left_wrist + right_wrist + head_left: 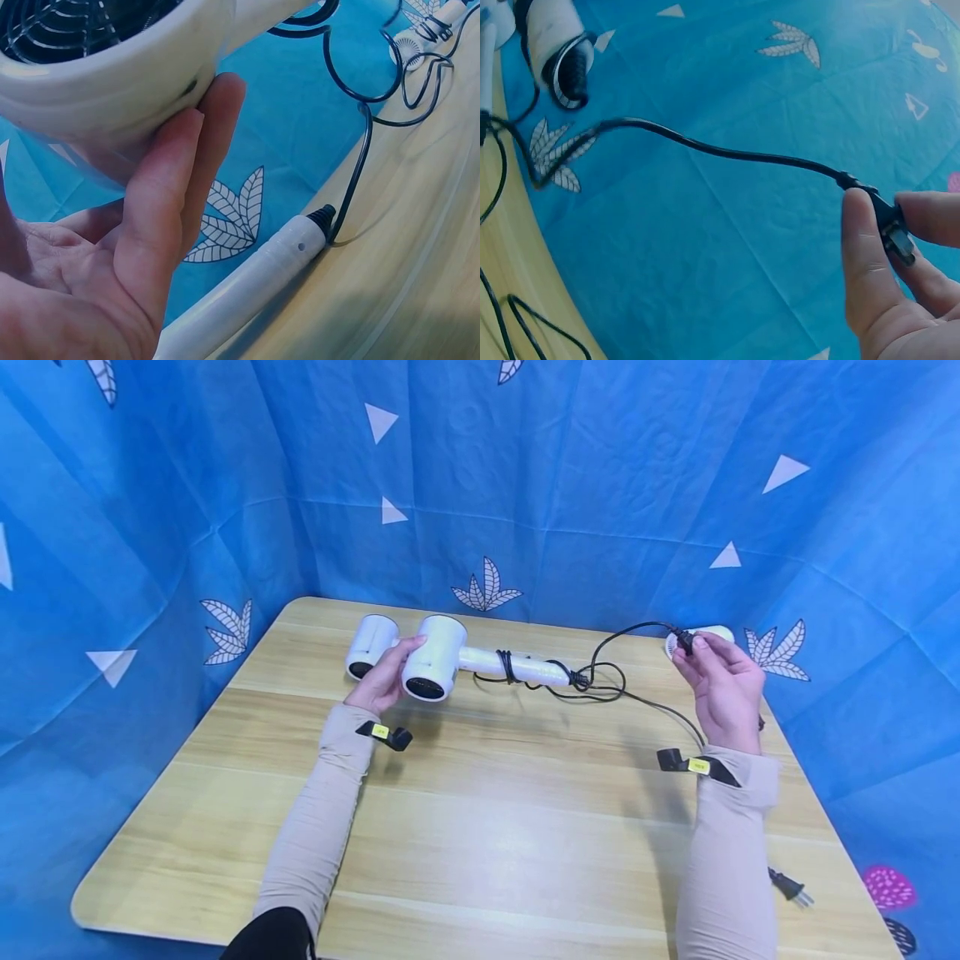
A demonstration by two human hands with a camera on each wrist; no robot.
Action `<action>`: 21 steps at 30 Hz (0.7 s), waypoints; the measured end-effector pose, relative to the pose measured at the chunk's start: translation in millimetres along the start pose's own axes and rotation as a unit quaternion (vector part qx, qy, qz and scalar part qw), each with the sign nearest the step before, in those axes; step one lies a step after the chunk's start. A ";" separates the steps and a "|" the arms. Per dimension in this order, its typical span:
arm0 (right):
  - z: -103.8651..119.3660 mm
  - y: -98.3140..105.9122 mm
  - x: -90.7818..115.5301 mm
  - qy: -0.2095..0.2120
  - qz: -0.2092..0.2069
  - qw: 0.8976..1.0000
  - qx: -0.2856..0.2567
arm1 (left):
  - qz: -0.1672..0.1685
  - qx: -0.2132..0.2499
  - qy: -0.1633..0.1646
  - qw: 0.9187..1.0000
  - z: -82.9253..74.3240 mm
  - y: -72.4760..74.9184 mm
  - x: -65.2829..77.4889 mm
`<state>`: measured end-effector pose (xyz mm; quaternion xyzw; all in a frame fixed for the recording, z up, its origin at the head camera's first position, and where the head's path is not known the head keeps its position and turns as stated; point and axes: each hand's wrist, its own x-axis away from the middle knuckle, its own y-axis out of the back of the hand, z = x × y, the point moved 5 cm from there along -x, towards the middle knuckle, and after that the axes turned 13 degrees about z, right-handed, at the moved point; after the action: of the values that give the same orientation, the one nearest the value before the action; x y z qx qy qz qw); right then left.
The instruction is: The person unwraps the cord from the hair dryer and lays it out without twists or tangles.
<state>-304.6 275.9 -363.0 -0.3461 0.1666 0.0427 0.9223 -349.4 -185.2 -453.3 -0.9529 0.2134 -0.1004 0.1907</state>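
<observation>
My left hand (384, 681) grips a white hair dryer (438, 652) by its barrel, above the wooden table. Its handle points right, with black cord (507, 667) looped round it. In the left wrist view the fingers curl under the barrel, beside the round grille (82, 26). My right hand (723, 693) is raised at the right, pinching the black plug (889, 221) of a cord between thumb and fingers. That cord runs from the plug back to the held dryer's handle end. Just behind my left hand, a second white hair dryer (372, 643) lies on the table.
A third white hair dryer (712, 633) lies at the table's back right, partly hidden by my right hand. Another black plug (791, 888) rests near the right edge. The wooden table (487, 827) is bordered by a blue patterned curtain (600, 460).
</observation>
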 end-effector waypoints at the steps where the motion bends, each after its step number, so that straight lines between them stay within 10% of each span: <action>1: 0.5 -1.3 0.2 0.008 -0.004 1.000 -0.008 | -0.001 -0.001 0.002 1.000 0.2 0.1 0.1; 21: 28.7 -36.8 13.3 0.108 -0.015 0.989 -0.096 | -0.012 -0.027 0.016 0.999 3.2 2.9 -2.1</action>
<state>-276.9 266.2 -324.3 -0.4379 0.2549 0.0065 0.8621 -351.4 -185.6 -457.6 -0.9586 0.2074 -0.1117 0.1602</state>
